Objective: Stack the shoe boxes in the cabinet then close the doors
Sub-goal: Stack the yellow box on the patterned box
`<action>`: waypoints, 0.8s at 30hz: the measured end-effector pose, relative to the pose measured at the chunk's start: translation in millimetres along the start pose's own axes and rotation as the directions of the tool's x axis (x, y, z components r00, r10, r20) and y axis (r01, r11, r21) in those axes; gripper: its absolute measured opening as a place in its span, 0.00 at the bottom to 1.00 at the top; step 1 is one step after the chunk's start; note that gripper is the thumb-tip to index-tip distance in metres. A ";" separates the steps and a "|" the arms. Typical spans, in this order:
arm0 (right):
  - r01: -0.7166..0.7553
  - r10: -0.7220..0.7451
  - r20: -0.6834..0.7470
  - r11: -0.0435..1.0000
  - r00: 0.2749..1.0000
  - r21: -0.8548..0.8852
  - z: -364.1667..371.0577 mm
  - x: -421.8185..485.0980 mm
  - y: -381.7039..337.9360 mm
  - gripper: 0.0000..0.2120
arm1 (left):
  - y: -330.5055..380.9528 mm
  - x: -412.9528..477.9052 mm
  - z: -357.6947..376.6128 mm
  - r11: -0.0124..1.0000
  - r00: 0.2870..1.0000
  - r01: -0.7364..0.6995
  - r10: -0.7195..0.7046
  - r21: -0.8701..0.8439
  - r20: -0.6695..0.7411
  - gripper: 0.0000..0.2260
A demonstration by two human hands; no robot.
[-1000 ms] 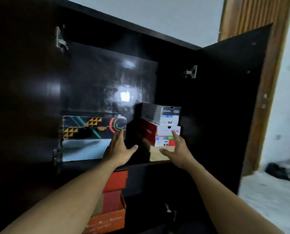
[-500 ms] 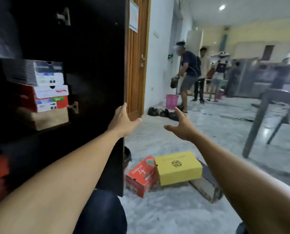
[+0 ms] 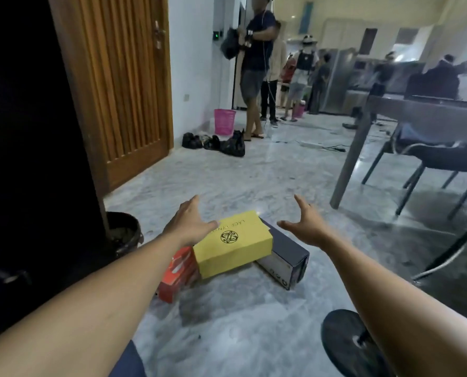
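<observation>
I have both hands out over the shoe boxes on the floor (image 3: pixel 227 183). My left hand (image 3: pixel 189 226) hangs at the far left corner of the yellow box (image 3: pixel 235 244), fingers spread and gripping nothing; whether the thumb touches the lid I cannot tell. My right hand (image 3: pixel 305 227) hovers apart from it to the right, above the dark grey box (image 3: pixel 287 258), fingers splayed and slightly crooked, empty. The yellow box lies tilted across the grey box and the red box (image 3: pixel 179 272). The black cabinet (image 3: pixel 31 137) stands at my left.
</observation>
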State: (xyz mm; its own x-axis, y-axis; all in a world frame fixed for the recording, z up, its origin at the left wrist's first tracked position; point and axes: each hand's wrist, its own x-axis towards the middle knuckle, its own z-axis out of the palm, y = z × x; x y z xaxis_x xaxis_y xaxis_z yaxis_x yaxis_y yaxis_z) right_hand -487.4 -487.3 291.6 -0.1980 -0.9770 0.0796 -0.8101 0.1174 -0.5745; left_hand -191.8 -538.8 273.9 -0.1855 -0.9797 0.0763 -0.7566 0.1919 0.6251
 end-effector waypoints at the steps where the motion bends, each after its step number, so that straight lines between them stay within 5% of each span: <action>1: -0.011 0.011 0.013 1.000 1.000 0.002 4.2 12.0 11.6 0.46 | -7.3 9.1 8.4 1.000 0.999 0.028 -0.028 0.000 0.019 0.46; 10: -0.087 0.077 0.179 0.995 0.981 0.050 56.9 107.8 74.4 0.49 | -44.0 84.4 82.2 0.981 0.980 0.193 -0.191 -0.033 0.058 0.48; 14: -0.109 0.087 0.281 0.992 0.956 0.065 93.9 130.1 95.4 0.53 | -65.1 92.6 116.8 0.951 0.959 0.281 -0.274 -0.130 0.065 0.56; 18: -0.147 0.107 0.329 0.984 0.938 0.098 115.9 147.5 107.1 0.56 | -96.9 87.9 148.8 0.913 0.942 0.334 -0.331 -0.232 0.054 0.53; 24: -0.128 0.080 0.389 0.987 0.918 0.099 152.0 174.4 146.8 0.70 | -123.6 90.8 170.4 0.853 0.889 0.459 -0.436 -0.250 0.143 0.70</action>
State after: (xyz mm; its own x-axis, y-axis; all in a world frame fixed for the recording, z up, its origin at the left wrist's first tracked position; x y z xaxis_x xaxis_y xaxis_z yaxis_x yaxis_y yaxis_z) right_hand -556.9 -667.5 97.3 -0.0320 -0.9567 -0.2894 -0.7194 0.2231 -0.6578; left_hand -221.9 -641.5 71.2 0.0755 -0.9459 -0.3157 -0.5739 -0.3001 0.7620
